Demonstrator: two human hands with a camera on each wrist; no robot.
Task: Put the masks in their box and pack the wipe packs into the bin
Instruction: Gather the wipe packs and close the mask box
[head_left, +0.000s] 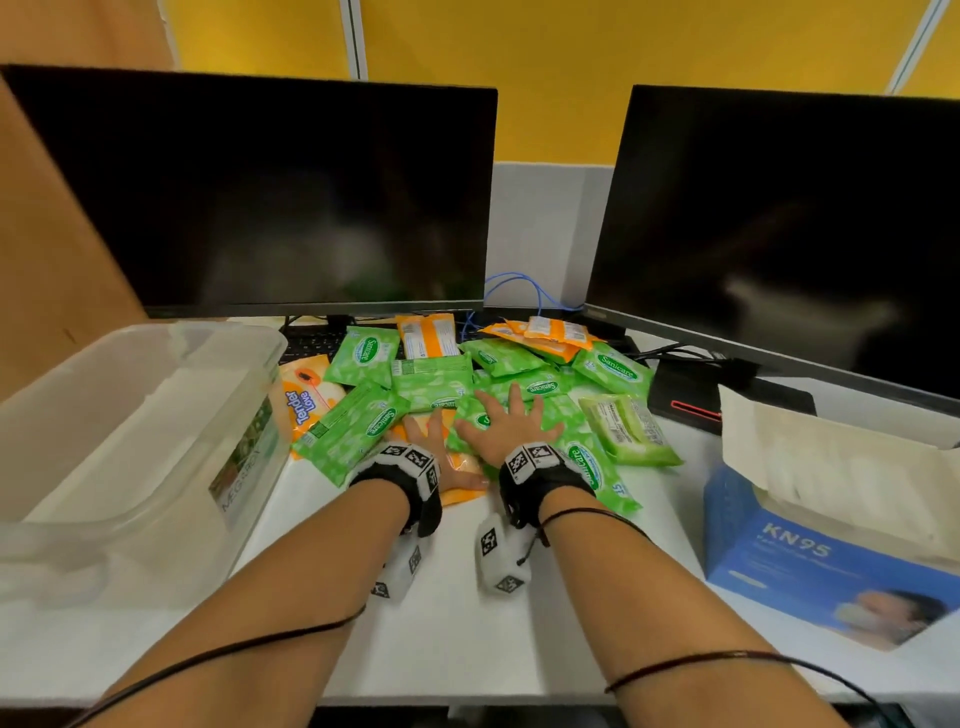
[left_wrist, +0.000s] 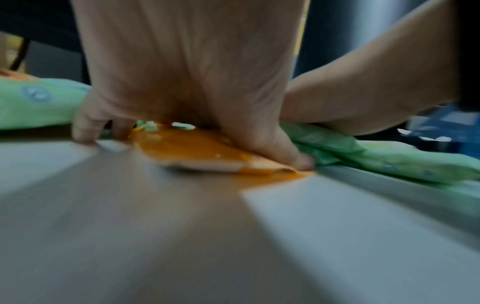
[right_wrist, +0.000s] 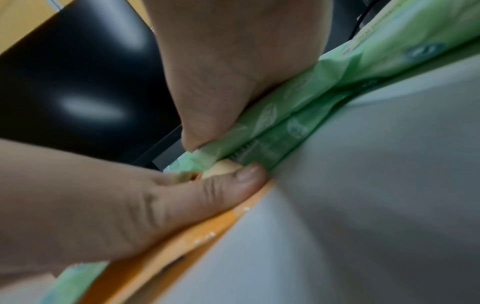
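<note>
Several green and orange wipe packs lie heaped at the middle of the white desk. My left hand presses flat on an orange pack at the heap's near edge, thumb along its rim. Beside it, my right hand rests with fingers spread on a green pack. The two hands touch. The clear plastic bin stands at the left. At the right sits the blue KN95 mask box, its white top flap raised.
Two dark monitors stand behind the heap, with a black keyboard under the left one. A black device with a red stripe and blue cables sit at the back right. Bare desk lies under my forearms.
</note>
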